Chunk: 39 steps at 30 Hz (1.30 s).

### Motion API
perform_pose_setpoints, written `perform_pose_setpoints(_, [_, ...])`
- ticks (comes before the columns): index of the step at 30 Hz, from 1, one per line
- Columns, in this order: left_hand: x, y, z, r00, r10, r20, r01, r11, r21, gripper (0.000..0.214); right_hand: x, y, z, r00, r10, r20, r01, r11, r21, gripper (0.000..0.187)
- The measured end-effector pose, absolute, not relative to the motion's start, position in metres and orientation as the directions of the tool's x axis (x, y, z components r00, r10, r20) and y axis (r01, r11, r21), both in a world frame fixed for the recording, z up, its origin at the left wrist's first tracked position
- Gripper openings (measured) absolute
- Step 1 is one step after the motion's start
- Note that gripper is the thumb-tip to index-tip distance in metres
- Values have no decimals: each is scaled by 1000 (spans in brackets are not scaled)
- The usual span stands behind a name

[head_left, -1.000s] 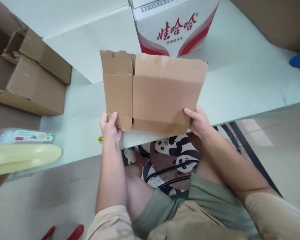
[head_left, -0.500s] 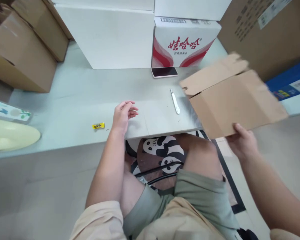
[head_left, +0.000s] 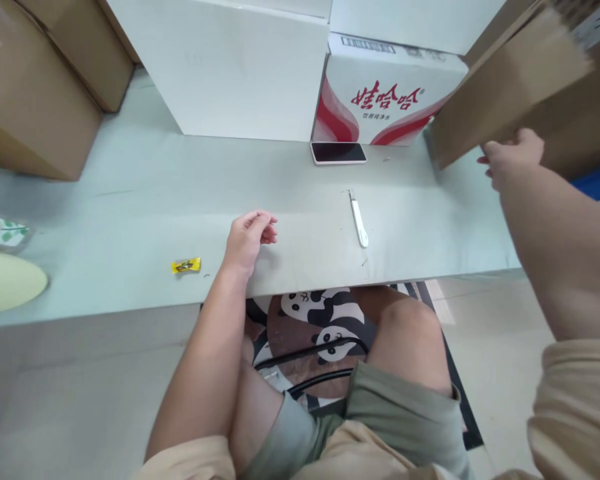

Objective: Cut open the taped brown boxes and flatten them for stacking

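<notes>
At two o'clock, the cardboard (head_left: 513,83) is grasped near its lower edge by the right hand (head_left: 515,157); being held one-handed, it could tip and knock the printed box (head_left: 387,97) at one o'clock. Nothing is seen held in the loosely curled left hand (head_left: 249,239), just off centre towards nine.

From my end I see a pale greenish table (head_left: 135,233) crossing the mid-frame, its front edge rising slightly rightward. Light tiled floor (head_left: 95,387) shows at lower left and lower right, with a panda-patterned mat (head_left: 289,333) at lower centre and a bright patch of light (head_left: 441,308) just beside it.
</notes>
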State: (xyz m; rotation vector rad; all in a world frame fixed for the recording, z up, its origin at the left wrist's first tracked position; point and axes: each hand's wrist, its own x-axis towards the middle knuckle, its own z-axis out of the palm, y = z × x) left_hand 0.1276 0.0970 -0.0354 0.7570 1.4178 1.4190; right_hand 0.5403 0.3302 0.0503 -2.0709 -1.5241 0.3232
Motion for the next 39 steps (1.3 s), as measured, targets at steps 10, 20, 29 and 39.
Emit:
perform_pose_setpoints(10, [118, 77, -26, -355, 926, -132, -233, 49, 971, 19, 510, 261, 33, 403, 914, -44, 736, -352, -579, 35])
perform_pose_setpoints(20, [101, 44, -10, -429, 900, -80, -332, -75, 940, 17, 437, 221, 72, 86, 996, -4, 909, -80, -409, 21])
perform_pose_setpoints(29, [60, 18, 0, -517, 851, -92, -374, -128, 918, 19, 194, 207, 55, -619, 785, 18, 756, 602, -258, 36])
perform_pose_setpoints(39, [21, 3, -7, -609, 780, -147, -393, -136, 909, 25, -58, 127, 83, -838, 534, 111, 471, 811, -346, 76])
